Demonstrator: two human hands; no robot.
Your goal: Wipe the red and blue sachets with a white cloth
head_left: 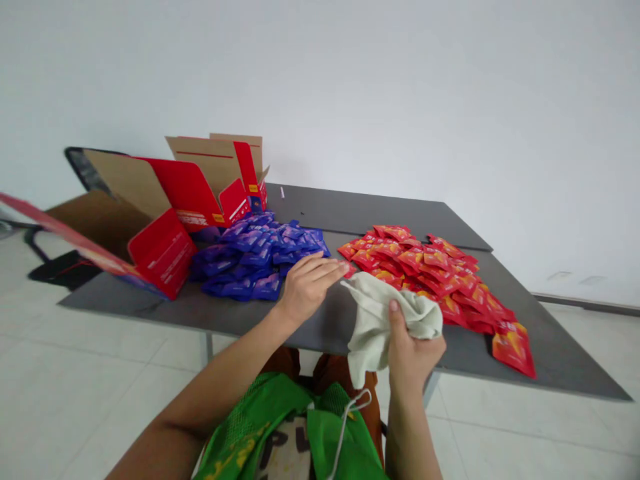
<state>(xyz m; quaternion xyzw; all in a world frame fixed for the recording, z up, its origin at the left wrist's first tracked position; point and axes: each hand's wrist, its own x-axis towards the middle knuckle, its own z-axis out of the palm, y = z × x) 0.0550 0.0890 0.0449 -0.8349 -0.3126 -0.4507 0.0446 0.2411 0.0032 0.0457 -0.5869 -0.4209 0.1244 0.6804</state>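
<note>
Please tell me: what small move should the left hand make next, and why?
Probably the left hand should pick up one of the red packets at the near edge of the pile. Its fingertips are right at that edge, and it holds nothing, while the right hand is gripping the pale cloth.

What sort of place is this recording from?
Probably a plain indoor workroom or stockroom: a grey table with heaps of red sachets and blue sachets, an opened red carton, and a tiled floor.
</note>
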